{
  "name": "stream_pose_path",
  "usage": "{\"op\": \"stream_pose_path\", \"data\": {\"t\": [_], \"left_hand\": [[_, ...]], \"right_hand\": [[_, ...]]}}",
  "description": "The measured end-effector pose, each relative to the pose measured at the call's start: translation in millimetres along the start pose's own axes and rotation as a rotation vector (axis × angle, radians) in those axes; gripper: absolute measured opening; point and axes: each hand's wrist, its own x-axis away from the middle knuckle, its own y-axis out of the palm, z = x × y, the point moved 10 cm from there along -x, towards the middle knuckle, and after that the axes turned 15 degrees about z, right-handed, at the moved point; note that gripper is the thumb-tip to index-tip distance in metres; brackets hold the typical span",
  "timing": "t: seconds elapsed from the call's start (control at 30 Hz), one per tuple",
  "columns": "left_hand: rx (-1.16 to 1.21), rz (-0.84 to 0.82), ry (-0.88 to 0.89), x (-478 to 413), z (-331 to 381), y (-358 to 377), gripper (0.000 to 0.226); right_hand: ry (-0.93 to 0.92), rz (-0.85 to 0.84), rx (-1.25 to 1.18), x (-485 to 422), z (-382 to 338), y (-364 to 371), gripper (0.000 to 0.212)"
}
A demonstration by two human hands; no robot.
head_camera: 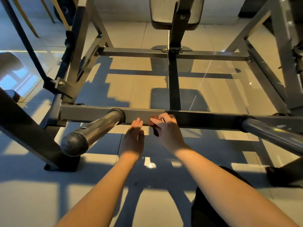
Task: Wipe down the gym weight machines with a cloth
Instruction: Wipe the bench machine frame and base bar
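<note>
Head view, looking down through the machine frame onto the tiled floor [139,89].

Your right hand [165,128], just right of frame centre, has its fingers curled round a small dark reddish cloth [154,124] and presses it against the near face of the front crossbar [205,118]. Most of the cloth is bunched under the fingers; a bit hangs below the bar's lower edge.

Your left hand [133,138] sits just beside the right, to its left. Its fingers are straight and close together, holding nothing, with the tips at the lower edge of the same crossbar. You cannot tell whether they touch the metal.

The cloth lies on the crossbar about where the centre beam [174,89] meets it from behind.

The left weight peg [91,128] juts from the crossbar toward lower left, close to your left hand. The right weight peg [270,133] runs off toward the right edge, well apart from both hands.

The rear crossbar [131,52] spans the upper middle. A dark pad [164,13] sits at top centre.

Strong sunlight throws frame shadows across the tiles and both forearms.
</note>
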Motion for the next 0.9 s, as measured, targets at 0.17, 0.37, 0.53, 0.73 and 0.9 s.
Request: {"op": "stream_pose_path", "data": {"t": [0.17, 0.37, 0.53, 0.73, 0.9], "left_hand": [[0.071, 0.015, -0.039, 3.0, -5.2, 1.0, 0.043], [0.085, 0.013, -0.079, 5.1, -8.0, -0.4, 0.044], [0.136, 0.03, -0.077, 8.5, -3.6, 5.0, 0.046], [0.077, 0.008, -0.124, 7.7, -8.5, 9.4, 0.049], [0.101, -0.004, -0.036, 9.0, -3.1, 10.1, 0.048]], "right_hand": [[0.382, 0.16, -0.06, 0.8, 26.1, -4.8, 0.036], [0.032, -0.082, 0.032, 20.1, -12.5, 28.1, 0.035], [0.26, 0.062, 0.08, 18.7, 35.8, -5.4, 0.026], [0.113, -0.059, -0.087, 14.2, -23.1, 30.6, 0.033], [0.404, 0.153, -0.055, 8.3, 38.3, -7.1, 0.036]]}}
